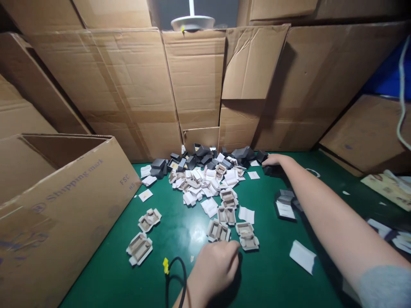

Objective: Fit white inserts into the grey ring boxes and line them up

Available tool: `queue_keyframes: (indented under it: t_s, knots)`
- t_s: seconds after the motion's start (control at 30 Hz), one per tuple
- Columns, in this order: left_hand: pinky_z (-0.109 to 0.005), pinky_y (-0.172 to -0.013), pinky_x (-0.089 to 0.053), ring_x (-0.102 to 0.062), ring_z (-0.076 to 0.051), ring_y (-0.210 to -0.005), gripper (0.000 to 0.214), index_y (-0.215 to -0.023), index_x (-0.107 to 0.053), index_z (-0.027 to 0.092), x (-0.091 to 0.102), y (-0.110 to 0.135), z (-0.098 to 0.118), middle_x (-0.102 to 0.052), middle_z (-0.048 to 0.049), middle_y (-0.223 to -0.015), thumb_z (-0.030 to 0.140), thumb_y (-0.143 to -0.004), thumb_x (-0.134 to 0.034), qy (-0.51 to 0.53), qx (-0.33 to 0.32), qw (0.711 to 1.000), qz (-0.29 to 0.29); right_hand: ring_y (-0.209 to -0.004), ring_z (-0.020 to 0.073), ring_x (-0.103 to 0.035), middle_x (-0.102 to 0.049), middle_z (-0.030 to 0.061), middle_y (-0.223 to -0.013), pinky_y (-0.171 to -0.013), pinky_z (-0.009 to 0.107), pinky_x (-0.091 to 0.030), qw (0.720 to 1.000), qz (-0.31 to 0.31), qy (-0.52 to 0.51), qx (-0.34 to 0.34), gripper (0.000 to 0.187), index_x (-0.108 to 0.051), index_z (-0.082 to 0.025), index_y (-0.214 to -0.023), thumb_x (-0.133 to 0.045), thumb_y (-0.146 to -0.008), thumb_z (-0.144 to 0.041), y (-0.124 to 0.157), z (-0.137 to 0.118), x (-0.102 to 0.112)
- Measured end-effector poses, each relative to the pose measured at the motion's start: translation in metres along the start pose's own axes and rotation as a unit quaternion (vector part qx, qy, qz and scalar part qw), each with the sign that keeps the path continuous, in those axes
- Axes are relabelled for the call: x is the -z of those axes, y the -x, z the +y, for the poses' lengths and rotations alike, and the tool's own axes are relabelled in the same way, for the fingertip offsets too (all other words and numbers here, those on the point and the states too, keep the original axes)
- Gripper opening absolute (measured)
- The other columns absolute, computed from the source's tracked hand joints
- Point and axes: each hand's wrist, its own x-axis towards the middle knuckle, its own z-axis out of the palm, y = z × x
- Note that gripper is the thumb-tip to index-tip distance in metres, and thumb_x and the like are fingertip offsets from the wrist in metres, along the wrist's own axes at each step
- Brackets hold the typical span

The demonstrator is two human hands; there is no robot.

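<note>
left hand point(215, 266): curled | right hand point(272, 160): outstretched at black box point(261, 156) | fingers point(233, 252): both grips unclear

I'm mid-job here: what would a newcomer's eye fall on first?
Probably the heap of white and grey card pieces on the green table, with black boxes jumbled behind it. Next, the right hand at the jumble's right end, and the left hand at bottom centre. A big open carton printed "Shipping mark" stands at the left.
</note>
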Motion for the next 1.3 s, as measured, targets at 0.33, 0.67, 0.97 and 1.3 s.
queue_keyframes:
  t_s: [0.33,0.67,0.97,1.3]
  knots:
    - [-0.027,-0.075,-0.048,-0.064,-0.017,-0.081,0.024,-0.099,-0.061,0.024,0.006,-0.001,0.000,-0.070,-0.0042,-0.093,0.023,-0.090,-0.039,-0.009,0.029,0.999,-0.029,-0.072,0.0203,-0.066,-0.072,0.0094,-0.085,-0.066,0.029,-0.050,0.997,-0.051,-0.058,-0.009,0.018,-0.069,-0.016,-0.083,-0.066,-0.068,-0.026,0.065,-0.017,0.007]
    - [-0.029,-0.079,-0.049,-0.064,-0.018,-0.087,0.027,-0.104,-0.061,0.023,0.010,-0.001,0.002,-0.069,-0.0058,-0.097,0.026,-0.091,-0.037,-0.015,0.030,0.999,-0.025,-0.083,0.0198,-0.063,-0.069,0.0038,-0.091,-0.067,0.025,-0.047,0.997,-0.028,-0.036,0.064,0.027,-0.065,-0.019,-0.092,-0.064,-0.067,-0.029,0.124,-0.064,-0.011]
    - [-0.032,-0.076,-0.050,-0.066,-0.021,-0.088,0.032,-0.104,-0.061,0.021,0.011,-0.002,0.005,-0.070,-0.0086,-0.100,0.027,-0.093,-0.032,-0.042,0.016,0.998,-0.031,-0.094,0.0266,-0.059,-0.065,0.0094,-0.102,-0.074,0.030,-0.044,0.984,0.059,0.053,0.158,0.032,-0.062,-0.019,-0.095,-0.062,-0.063,-0.027,0.181,-0.102,0.004]
    - [-0.034,-0.081,-0.047,-0.064,-0.024,-0.093,0.036,-0.111,-0.061,0.018,0.006,-0.005,0.009,-0.068,-0.0122,-0.103,0.028,-0.092,-0.031,-0.014,0.033,0.996,-0.078,-0.087,0.0204,-0.056,-0.061,0.0052,-0.097,-0.072,0.028,-0.042,0.902,0.025,-0.058,0.426,0.031,-0.060,-0.019,-0.097,-0.061,-0.066,-0.022,0.282,-0.268,-0.020]
